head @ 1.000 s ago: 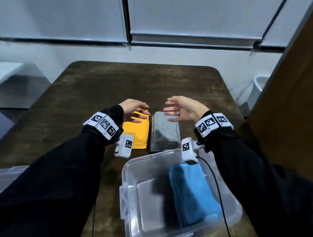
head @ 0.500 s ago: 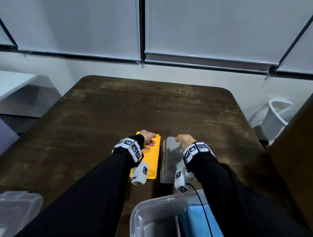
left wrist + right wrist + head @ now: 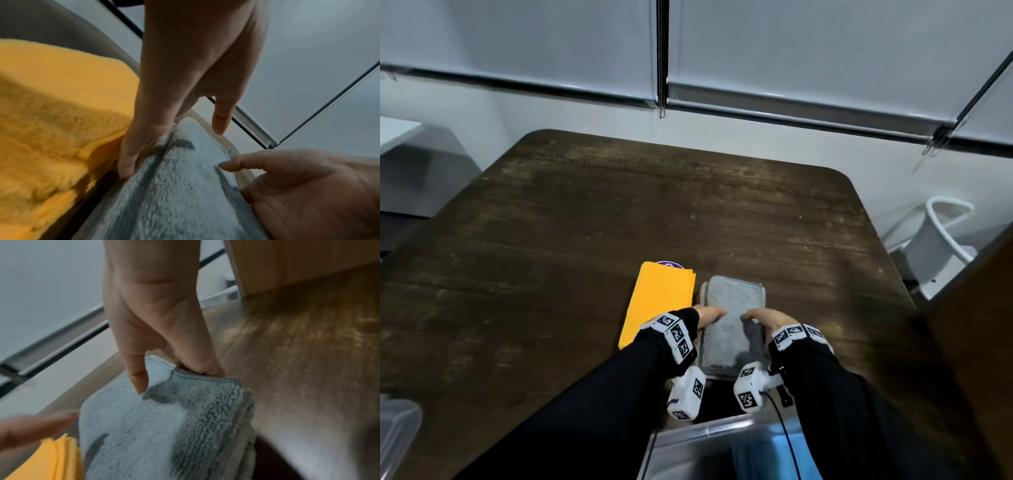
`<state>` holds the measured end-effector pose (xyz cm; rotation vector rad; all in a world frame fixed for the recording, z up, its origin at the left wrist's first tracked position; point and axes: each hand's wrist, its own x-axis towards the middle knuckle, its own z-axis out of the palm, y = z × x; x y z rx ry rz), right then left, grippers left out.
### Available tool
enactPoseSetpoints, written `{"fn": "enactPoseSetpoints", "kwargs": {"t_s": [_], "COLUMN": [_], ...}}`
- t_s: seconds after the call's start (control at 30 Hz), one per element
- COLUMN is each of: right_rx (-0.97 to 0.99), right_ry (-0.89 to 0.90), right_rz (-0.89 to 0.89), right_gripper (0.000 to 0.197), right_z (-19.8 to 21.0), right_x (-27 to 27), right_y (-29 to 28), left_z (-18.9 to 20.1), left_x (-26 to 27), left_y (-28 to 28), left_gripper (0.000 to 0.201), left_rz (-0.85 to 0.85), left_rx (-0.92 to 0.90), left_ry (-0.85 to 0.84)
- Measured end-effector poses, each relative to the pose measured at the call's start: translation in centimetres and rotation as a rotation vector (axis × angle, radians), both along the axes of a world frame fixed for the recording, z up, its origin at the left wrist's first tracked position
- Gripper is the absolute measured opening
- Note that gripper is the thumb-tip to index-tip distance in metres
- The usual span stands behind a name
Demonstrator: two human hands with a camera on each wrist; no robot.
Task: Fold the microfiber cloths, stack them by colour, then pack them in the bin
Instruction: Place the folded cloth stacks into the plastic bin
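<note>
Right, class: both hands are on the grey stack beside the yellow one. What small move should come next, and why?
Probably lift the grey stack straight up, level. The left hand and right hand already hold its two long sides, thumbs on top. The clear bin sits just nearer, with blue cloths on its right side, so there may be room left.

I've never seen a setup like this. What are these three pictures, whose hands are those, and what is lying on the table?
No machine here: a person wears three cameras. The head view looks down from the forehead; the other two sit on the wrists, looking along the fingers. On the brown table lie a yellow cloth stack and a grey cloth stack side by side. The left hand and right hand grip the grey stack's two long sides. Nearest the person, a clear bin already holds blue cloth.
</note>
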<state>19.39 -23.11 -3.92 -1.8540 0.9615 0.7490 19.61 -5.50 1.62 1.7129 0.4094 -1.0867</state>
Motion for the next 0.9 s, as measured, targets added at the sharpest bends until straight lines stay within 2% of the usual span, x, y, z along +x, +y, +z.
{"fn": "enactPoseSetpoints", "kwargs": {"t_s": [0.03,0.07,0.1,0.13,0.2,0.23,0.3,0.4,0.53,0.57,0.73,0.83,0.9], "right_rx": [0.02,0.042,0.075,0.093,0.119,0.158,0.205,0.303,0.409,0.421,0.434,0.478,0.549], "right_ry": [0.012,0.012,0.026,-0.008,-0.007,-0.029,-0.033,-0.12,-0.193,-0.212,-0.269,-0.367,-0.41], "right_rz": [-0.001,0.002,-0.045,-0.078,-0.113,-0.132,-0.162,-0.137,-0.129,-0.116,-0.064,-0.095,-0.119], "right_gripper": [0.067,0.06,0.053,0.046,0.034,0.033,0.037,0.025,0.021,0.021,0.017,0.015,0.021], "right_z": [-2.7,-2.2,-3.9,-1.3,0.0,1.3,3.3,6.0,8.9,9.5,14.8,17.9,20.0], "right_x": [0.6,0.3,0.5,-0.4,-1.0,-1.3,-2.0,-2.6,-2.6,-2.5,-2.6,-3.5,-4.5], "right_y": [-1.1,-0.6,-1.2,0.0,0.6,1.0,1.8,3.1,3.5,3.4,3.2,2.9,3.0], "left_z": [-2.0,-6.0,-10.2,-11.2,-11.9,-12.3,-9.8,-6.6,-0.5,0.3,0.9,7.8,10.5], "left_x": [0.5,1.6,2.9,2.6,2.3,2.5,1.7,1.3,-0.2,-0.1,2.3,-0.3,-1.5], "left_y": [-0.2,-0.7,-1.0,-1.3,-1.4,-1.2,-0.9,-0.4,0.2,0.3,1.4,2.4,3.3], "left_gripper": [0.067,0.087,0.101,0.108,0.114,0.114,0.111,0.105,0.059,0.056,0.085,0.086,0.082], "left_rz": [-0.007,-0.011,-0.017,-0.023,0.006,0.019,0.024,0.063,0.108,0.117,0.086,0.07,0.092], "left_rx": [-0.021,-0.027,-0.031,-0.018,-0.005,-0.011,-0.022,-0.072,-0.152,-0.168,-0.183,-0.164,-0.136], "left_ry": [0.017,0.028,0.05,0.06,0.046,0.057,0.032,0.056,0.021,0.021,0.019,0.03,-0.007]}}
